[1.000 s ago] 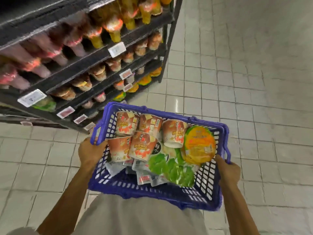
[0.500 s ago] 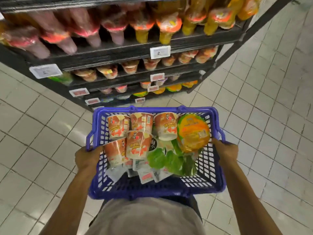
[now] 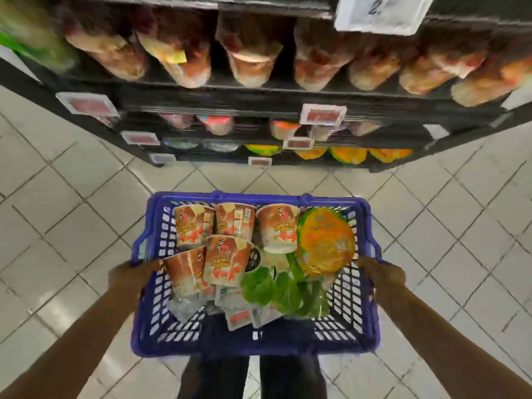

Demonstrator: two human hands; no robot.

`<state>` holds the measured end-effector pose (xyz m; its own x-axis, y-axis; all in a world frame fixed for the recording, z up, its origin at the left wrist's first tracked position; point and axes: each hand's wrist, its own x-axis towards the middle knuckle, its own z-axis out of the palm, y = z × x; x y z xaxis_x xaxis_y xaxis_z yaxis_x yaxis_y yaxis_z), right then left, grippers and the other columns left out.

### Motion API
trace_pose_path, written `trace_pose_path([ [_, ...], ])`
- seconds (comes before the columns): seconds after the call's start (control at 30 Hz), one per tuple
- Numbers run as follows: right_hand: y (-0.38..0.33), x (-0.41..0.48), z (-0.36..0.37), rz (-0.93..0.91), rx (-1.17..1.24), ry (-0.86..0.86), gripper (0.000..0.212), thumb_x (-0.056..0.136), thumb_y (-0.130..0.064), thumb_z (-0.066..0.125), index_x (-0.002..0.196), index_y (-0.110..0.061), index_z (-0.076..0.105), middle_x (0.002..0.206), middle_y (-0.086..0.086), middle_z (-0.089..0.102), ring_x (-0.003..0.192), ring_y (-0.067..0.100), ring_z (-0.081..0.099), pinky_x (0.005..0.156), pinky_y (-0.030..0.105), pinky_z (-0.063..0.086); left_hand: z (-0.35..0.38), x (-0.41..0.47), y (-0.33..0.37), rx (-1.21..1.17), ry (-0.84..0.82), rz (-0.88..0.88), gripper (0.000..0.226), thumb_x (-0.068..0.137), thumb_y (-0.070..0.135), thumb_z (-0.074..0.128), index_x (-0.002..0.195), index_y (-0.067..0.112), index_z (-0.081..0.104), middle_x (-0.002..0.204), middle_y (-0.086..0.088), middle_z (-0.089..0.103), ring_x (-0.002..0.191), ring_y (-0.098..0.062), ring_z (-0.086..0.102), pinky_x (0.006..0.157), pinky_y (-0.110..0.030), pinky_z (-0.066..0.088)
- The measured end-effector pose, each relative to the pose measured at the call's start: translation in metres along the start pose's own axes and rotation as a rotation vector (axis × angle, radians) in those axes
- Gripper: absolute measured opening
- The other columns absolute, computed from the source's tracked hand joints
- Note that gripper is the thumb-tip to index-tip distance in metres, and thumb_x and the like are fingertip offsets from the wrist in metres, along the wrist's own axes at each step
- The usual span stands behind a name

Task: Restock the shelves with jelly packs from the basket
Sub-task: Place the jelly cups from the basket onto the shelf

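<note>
I hold a blue plastic basket [image 3: 253, 341] in front of my waist. My left hand [image 3: 131, 276] grips its left rim and my right hand [image 3: 381, 273] grips its right rim. Inside lie several orange-and-white jelly cups [image 3: 224, 259], a round orange jelly pack [image 3: 325, 243], green packs [image 3: 276, 289] and small clear pouches [image 3: 239, 315]. The black shelf unit [image 3: 259, 99] stands directly ahead, its tiers filled with cups and packs.
White and red price tags [image 3: 322, 113] hang on the shelf edges; a large white tag [image 3: 380, 12] is at the top. Orange round packs [image 3: 348, 154] fill the lowest tier. Pale tiled floor [image 3: 57, 214] spreads on both sides. My legs [image 3: 250, 378] are below the basket.
The view has moved closer to the shelves and squared up to them; the shelf now fills the top of the frame. Both hands keep gripping the basket.
</note>
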<state>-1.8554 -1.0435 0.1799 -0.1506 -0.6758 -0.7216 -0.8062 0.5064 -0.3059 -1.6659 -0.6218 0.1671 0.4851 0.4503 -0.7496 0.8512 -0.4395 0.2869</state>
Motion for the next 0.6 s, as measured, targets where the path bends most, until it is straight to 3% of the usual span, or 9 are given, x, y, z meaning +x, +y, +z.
trace_pose_path([
  [0.07, -0.001, 0.028, 0.025, 0.037, -0.016, -0.013, 0.028, 0.072, -0.017, 0.083, 0.061, -0.012, 0.057, 0.044, 0.004, 0.052, 0.041, 0.019, 0.045, 0.041, 0.024, 0.040, 0.024, 0.026, -0.001, 0.017, 0.002, 0.012, 0.024, 0.072, 0.011, 0.082, 0.075, 0.002, 0.061, 0.070, -0.016, 0.057, 0.058, -0.026, 0.050, 0.054, -0.030, 0.048],
  [0.13, -0.003, 0.052, 0.046, 0.067, -0.031, -0.016, 0.029, 0.070, -0.019, 0.083, 0.060, -0.012, 0.057, 0.053, 0.008, 0.052, 0.046, 0.022, 0.045, 0.050, 0.030, 0.043, 0.047, 0.048, 0.001, 0.021, 0.018, 0.022, 0.027, 0.074, 0.013, 0.082, 0.069, 0.006, 0.057, 0.069, -0.014, 0.056, 0.060, -0.025, 0.050, 0.063, -0.035, 0.047],
  [0.23, -0.010, 0.083, 0.074, 0.079, -0.061, -0.038, 0.029, 0.068, -0.019, 0.084, 0.061, -0.012, 0.057, 0.057, 0.008, 0.053, 0.048, 0.022, 0.045, 0.049, 0.029, 0.040, 0.076, 0.082, 0.005, 0.050, 0.019, 0.022, 0.024, 0.075, 0.018, 0.082, 0.076, 0.006, 0.061, 0.076, -0.013, 0.060, 0.070, -0.024, 0.055, 0.064, -0.037, 0.049],
  [0.3, -0.015, 0.102, 0.090, 0.083, -0.086, -0.045, 0.030, 0.066, -0.020, 0.085, 0.064, -0.013, 0.056, 0.062, 0.008, 0.054, 0.051, 0.022, 0.046, 0.047, 0.031, 0.038, 0.093, 0.103, 0.009, 0.060, 0.001, 0.010, 0.025, 0.075, 0.017, 0.080, 0.067, 0.009, 0.058, 0.067, -0.011, 0.058, 0.067, -0.025, 0.055, 0.061, -0.034, 0.048],
  [0.37, -0.021, 0.117, 0.105, 0.086, -0.096, -0.041, 0.032, 0.066, -0.023, 0.085, 0.067, -0.013, 0.055, 0.067, 0.008, 0.055, 0.054, 0.022, 0.048, 0.046, 0.032, 0.036, 0.109, 0.120, 0.013, 0.062, -0.001, -0.010, 0.026, 0.074, 0.016, 0.080, 0.064, 0.012, 0.057, 0.066, -0.010, 0.058, 0.069, -0.026, 0.057, 0.070, -0.039, 0.052],
  [0.47, -0.023, 0.136, 0.125, 0.084, -0.103, -0.013, 0.032, 0.066, -0.023, 0.085, 0.072, -0.011, 0.056, 0.078, 0.010, 0.059, 0.065, 0.026, 0.055, 0.047, 0.033, 0.040, 0.127, 0.140, 0.014, 0.068, 0.011, -0.016, 0.022, 0.071, 0.018, 0.081, 0.070, 0.014, 0.059, 0.084, -0.014, 0.066, 0.080, -0.031, 0.064, 0.083, -0.044, 0.057],
  [0.6, -0.024, 0.156, 0.137, 0.089, -0.130, -0.023, 0.029, 0.068, -0.021, 0.083, 0.083, -0.009, 0.062, 0.085, 0.011, 0.062, 0.070, 0.026, 0.058, 0.062, 0.037, 0.048, 0.145, 0.156, 0.014, 0.095, 0.009, 0.009, 0.020, 0.071, 0.019, 0.081, 0.075, 0.014, 0.063, 0.086, -0.012, 0.066, 0.083, -0.031, 0.065, 0.086, -0.045, 0.057],
])
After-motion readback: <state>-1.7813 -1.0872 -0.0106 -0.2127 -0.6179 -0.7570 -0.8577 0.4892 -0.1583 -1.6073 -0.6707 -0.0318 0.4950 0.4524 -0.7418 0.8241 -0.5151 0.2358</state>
